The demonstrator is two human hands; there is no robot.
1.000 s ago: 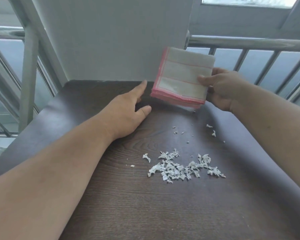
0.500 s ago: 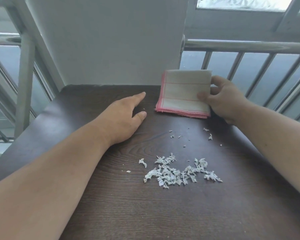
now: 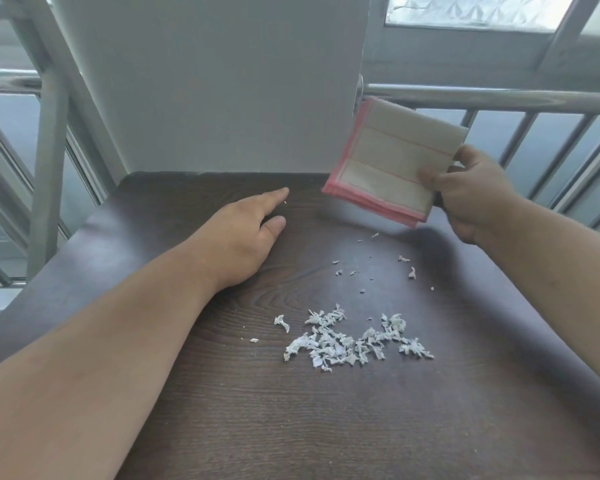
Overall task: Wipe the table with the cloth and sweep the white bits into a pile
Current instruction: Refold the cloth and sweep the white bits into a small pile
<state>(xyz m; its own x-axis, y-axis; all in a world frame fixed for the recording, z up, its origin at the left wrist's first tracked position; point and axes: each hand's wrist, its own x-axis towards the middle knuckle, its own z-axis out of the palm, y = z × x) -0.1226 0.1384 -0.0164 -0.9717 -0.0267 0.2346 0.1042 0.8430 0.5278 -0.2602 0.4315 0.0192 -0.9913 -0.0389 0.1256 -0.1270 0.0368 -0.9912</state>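
A folded beige cloth (image 3: 392,161) with pink edges hangs tilted in the air above the far right of the dark wooden table (image 3: 222,410). My right hand (image 3: 465,192) grips its right edge between thumb and fingers. My left hand (image 3: 246,233) rests flat on the table to the left of the cloth, fingers stretched out, holding nothing. A loose heap of white bits (image 3: 347,341) lies in the middle of the table. A few scattered white bits (image 3: 409,271) lie between the heap and the cloth.
A white wall panel (image 3: 205,81) stands along the table's far edge. Metal railings (image 3: 499,97) run behind on the right and on the left (image 3: 45,168). The table's left and right edges curve downward.
The cloth was down near the table's far edge half a second ago; my right hand has lifted it up and tilted it. Small bits lie below it. My left hand stays put.
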